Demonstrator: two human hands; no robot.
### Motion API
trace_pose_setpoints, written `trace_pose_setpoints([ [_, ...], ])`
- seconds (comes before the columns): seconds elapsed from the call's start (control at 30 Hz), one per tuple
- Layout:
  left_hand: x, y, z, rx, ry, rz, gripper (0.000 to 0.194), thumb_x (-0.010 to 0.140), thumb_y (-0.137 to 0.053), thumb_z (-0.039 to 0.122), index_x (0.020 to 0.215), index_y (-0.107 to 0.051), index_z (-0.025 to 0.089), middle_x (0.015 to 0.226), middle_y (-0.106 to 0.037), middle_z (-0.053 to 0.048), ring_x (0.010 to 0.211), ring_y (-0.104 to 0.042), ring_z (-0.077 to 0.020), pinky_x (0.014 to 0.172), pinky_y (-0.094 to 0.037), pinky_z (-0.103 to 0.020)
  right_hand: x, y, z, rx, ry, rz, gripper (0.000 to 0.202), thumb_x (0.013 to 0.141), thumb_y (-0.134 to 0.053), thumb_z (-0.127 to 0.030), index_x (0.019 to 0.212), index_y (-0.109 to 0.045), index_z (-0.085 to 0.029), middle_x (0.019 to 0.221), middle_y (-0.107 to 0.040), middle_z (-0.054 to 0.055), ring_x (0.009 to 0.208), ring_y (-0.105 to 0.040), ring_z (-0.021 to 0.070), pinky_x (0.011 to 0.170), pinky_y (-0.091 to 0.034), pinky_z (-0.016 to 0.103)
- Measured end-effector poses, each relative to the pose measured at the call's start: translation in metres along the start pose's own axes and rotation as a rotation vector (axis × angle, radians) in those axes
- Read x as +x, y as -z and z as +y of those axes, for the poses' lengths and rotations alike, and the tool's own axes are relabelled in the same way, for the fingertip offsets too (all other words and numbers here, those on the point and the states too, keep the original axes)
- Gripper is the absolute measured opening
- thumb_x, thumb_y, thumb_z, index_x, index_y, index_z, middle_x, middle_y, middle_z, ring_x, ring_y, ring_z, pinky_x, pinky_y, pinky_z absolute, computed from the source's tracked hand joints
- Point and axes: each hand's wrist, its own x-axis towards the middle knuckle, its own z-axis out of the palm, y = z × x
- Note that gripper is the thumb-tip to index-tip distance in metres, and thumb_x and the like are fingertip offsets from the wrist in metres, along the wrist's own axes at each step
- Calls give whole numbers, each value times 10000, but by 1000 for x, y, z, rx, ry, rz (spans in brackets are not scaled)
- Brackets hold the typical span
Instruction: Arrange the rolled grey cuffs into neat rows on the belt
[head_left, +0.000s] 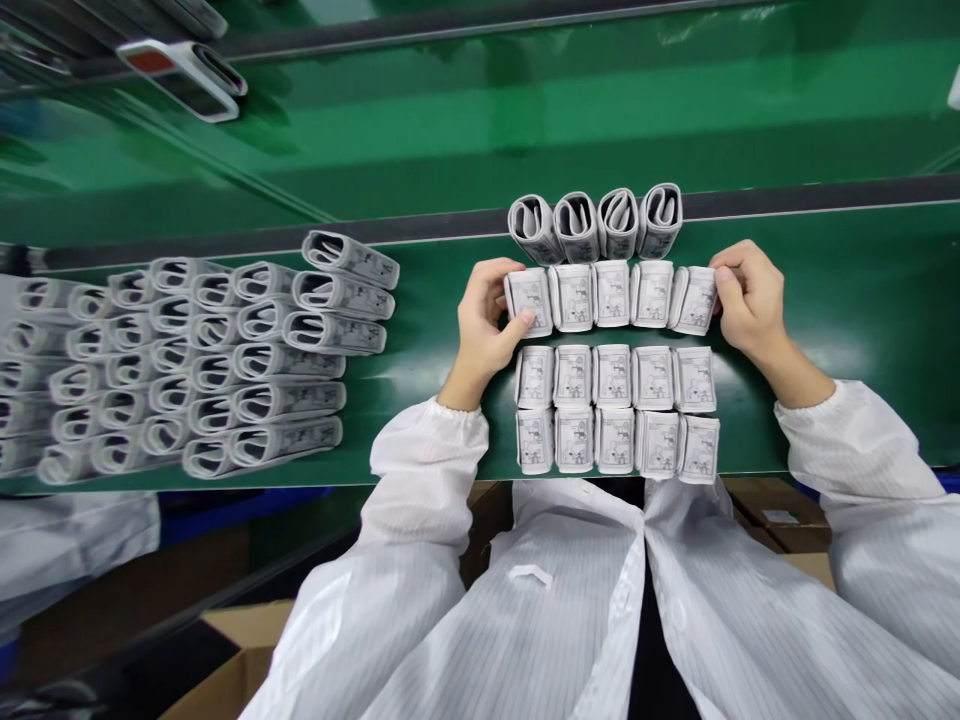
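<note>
A row of several folded, pale grey printed bundles (574,298) stands between my hands on the green work surface. My left hand (486,315) is closed at the row's left end, thumb on the front of the end bundle and fingers curled behind it. At the opposite end, my right hand (750,295) presses its bent fingers and thumb against the outermost bundle (694,300). Line drawings show on the bundles' front faces. Nearer my body lie two more rows of such bundles (613,375), their edges touching. Whether they are cloth or paper I cannot tell.
Behind the held row, several bundles (619,225) stand with rolled ends up. A large group of rolled bundles (255,360) fills the left. Beyond a dark rail (442,222) runs a green belt, with a white device (180,80) at upper left. An open carton (240,680) sits below.
</note>
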Motion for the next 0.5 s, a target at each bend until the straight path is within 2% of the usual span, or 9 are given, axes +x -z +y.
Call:
trace_pose_setpoints([
  [0.23, -2, 1, -1, 4, 22, -8, 687, 952, -775, 769, 1445, -616, 319, 1347, -624, -90, 1193, -718, -263, 1034, -657, -424, 0, 1, -2, -18, -4, -20, 638, 1098, -460, -867, 964, -682, -284, 994, -652, 110, 949, -693, 309, 804, -650, 527],
  [0.5, -3, 2, -4, 5, 37, -12, 748, 912, -779, 833, 1437, -616, 325, 1338, -601, -82, 1281, -694, -301, 1133, -624, -492, 1, 0, -2, -56, 8, -33, 648, 1099, -426, -877, 985, -688, -295, 962, -634, 92, 896, -683, 297, 832, -643, 532],
])
